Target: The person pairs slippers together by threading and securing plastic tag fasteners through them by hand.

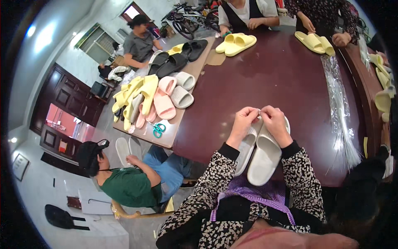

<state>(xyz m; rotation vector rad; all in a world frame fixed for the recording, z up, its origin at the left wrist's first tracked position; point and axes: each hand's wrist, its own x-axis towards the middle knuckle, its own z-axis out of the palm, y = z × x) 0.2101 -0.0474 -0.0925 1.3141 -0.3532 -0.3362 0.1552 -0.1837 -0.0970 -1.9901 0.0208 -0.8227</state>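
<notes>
My left hand (244, 123) and my right hand (275, 123) meet above the toe ends of a pair of pale grey slide slippers. The fingers of both are pinched together, and their tips come close to touching. A tiny whitish bit shows between them, too small to name. Side by side, the left slipper (244, 157) and the right slipper (264, 161) lie at the near table edge, heels toward me. My hands partly cover their ribbed straps.
The dark red table (248, 89) carries a bundle of clear thin strips (342, 120) at right. Yellow slippers (235, 43) lie near co-workers opposite. On a lighter side table are piled slippers (145, 89) and green-handled scissors (158, 130). A seated person (130, 182) holds slippers at left.
</notes>
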